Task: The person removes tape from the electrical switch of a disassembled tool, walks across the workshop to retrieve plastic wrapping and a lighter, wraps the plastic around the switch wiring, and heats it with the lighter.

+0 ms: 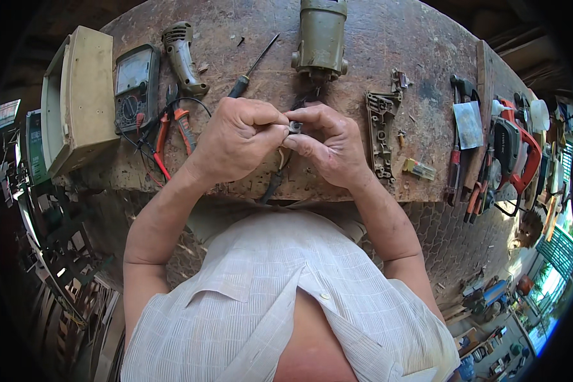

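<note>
Over the front of the workbench (248, 175), my hands meet fingertip to fingertip. Both pinch a small grey part (294, 127), mostly covered by the fingers, so its exact kind does not show. My left hand (242, 137) is closed with thumb against forefinger; my right hand (330, 141) grips the part from the other side. Below them a dark cable (274, 184) with a pale wire hangs toward the bench edge. Just beyond the hands lies an olive-green motor housing (323, 39) with dark wires at its near end. An open half of a tool handle shell (380, 137) rests beside my right hand.
On the left are a wooden box (89, 102), an analog multimeter (135, 89), red-handled pliers (162, 143), another handle piece (183, 57) and a screwdriver (253, 69). A small yellowish clear case (420, 169) lies right, before a wooden strip (484, 95) and a red-and-black power tool (514, 149).
</note>
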`<state>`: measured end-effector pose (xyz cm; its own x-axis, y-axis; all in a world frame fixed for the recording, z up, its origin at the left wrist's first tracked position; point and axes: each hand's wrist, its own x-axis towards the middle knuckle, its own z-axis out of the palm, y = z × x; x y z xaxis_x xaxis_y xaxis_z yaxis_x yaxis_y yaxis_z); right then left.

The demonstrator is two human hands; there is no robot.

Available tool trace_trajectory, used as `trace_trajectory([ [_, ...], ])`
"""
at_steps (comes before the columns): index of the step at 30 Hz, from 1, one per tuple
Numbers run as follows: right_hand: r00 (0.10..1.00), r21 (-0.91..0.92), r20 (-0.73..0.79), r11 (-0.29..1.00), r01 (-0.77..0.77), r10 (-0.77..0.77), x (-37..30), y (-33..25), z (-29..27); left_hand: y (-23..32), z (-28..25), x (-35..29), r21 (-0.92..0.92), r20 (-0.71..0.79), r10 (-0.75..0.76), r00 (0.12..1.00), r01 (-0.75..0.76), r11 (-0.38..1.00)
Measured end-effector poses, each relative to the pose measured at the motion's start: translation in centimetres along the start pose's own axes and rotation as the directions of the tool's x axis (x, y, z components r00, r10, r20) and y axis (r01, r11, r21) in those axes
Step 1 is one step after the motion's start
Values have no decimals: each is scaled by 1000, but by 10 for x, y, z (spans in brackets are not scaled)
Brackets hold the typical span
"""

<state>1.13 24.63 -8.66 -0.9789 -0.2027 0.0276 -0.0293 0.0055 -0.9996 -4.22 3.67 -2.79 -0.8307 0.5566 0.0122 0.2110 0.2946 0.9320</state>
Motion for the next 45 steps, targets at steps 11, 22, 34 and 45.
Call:
trace_trajectory([
  [11,994,257,-47,963,-82,97,1,-2,7,-3,3,6,81,17,180,983,-181,980],
  [22,977,-119,-207,993,25,-50,3,10,22,-14,21,-2,399,-15,383,924,-346,849],
  [34,966,-224,-224,971,80,-131,8,6,23,-16,23,0,490,-104,352,930,-260,832],
  [45,978,-238,-188,971,38,-84,-9,14,13,40,-78,28,926,99,398,912,-231,300],
])
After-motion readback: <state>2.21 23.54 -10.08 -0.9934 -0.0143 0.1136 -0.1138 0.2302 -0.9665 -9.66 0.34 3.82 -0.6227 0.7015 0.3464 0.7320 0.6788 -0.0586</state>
